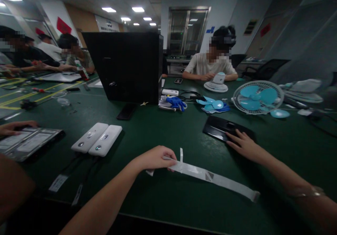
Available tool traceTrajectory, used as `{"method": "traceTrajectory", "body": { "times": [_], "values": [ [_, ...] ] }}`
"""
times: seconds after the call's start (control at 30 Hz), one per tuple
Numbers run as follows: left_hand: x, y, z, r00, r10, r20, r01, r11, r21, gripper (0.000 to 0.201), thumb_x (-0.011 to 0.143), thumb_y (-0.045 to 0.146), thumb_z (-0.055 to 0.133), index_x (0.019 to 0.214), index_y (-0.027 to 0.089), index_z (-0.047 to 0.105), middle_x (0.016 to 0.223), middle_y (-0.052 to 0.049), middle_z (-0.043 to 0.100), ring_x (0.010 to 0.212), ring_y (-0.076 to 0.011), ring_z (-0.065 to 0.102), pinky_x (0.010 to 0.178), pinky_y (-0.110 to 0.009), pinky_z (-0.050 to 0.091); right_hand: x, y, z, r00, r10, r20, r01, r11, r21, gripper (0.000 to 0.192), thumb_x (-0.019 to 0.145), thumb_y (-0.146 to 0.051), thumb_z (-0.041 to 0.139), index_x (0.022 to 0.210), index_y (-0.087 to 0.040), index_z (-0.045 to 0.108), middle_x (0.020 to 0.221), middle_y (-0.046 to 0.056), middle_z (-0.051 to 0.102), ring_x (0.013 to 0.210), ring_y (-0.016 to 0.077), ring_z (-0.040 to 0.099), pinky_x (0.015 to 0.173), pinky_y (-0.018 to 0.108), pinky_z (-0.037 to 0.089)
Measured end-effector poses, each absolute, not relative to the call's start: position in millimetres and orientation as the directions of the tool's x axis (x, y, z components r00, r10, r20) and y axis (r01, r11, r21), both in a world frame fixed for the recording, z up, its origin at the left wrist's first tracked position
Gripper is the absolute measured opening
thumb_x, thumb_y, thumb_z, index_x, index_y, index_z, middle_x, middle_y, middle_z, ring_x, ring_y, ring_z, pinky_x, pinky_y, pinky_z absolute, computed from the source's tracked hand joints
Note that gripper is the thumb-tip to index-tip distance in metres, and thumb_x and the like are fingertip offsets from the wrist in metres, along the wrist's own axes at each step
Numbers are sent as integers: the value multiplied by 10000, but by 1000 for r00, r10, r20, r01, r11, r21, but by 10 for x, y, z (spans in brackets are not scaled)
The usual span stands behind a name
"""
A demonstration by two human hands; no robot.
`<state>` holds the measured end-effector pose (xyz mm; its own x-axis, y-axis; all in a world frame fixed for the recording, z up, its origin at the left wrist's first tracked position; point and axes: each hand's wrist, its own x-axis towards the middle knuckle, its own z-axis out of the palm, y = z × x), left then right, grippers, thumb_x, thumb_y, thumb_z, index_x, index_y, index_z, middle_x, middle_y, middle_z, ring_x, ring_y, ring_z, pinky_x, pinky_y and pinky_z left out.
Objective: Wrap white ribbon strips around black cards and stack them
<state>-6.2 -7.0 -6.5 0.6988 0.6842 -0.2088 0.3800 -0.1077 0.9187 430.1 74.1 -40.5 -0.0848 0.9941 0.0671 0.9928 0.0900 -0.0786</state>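
My left hand point(161, 157) pinches one end of a flat white ribbon cable point(226, 183). From there the cable stretches right, low over the green table, to a darker end. A narrow white tab point(181, 155) sticks up from it close to my fingers. Farther right, my right hand point(243, 144) rests its outstretched fingers on the near edge of a glossy black plate point(217, 128), which resembles a monitor stand base. That hand does not grip around the plate. Two white power banks point(106, 140) lie left of my left hand, with dark cables running from them.
A large black box point(126, 66) stands at the back. A phone point(126, 111), blue gloves point(177, 103), blue fan blades point(210, 103) and a fan grille point(258, 97) lie beyond. Another person's hand point(19, 126) touches hard drives point(34, 142) at left. A co-worker point(207, 64) sits opposite.
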Motion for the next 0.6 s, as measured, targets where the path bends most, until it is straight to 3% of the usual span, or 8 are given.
{"method": "traceTrajectory", "body": {
  "times": [0.13,0.3,0.43,0.6],
  "values": [
    [-57,-72,-61,704,670,-237,395,-92,914,237,822,388,639,909,171,680,901,-42,688,797,-172,655,712,-301,507,3486,565,-301,-376,922,-92,926,370,-75,652,901,-675,307,1471,-359,328,1562,52,145,1399,367,145,1046,601,318],
    [-41,-53,-96,693,684,-229,425,-130,896,260,829,413,619,869,164,682,841,-24,650,662,-123,608,615,-247,476,2896,80,-82,-625,773,-105,780,612,-131,618,918,-644,346,1476,-382,293,1569,49,77,1400,347,163,1038,596,340],
    [-35,-56,-104,680,680,-273,443,-85,892,283,827,432,610,879,162,677,863,-25,649,628,-115,596,568,-239,472,2836,-121,-38,-671,738,-72,732,645,-219,613,931,-590,391,1489,-369,264,1560,45,136,1400,340,185,1061,610,308],
    [4,-63,-105,633,714,-299,432,-5,902,287,819,418,616,895,147,671,845,-33,657,608,-114,598,553,-237,464,2904,-200,143,-637,757,-146,726,525,-445,606,976,-523,340,1521,-341,145,1546,26,217,1391,245,264,1121,500,294]
  ]
}}
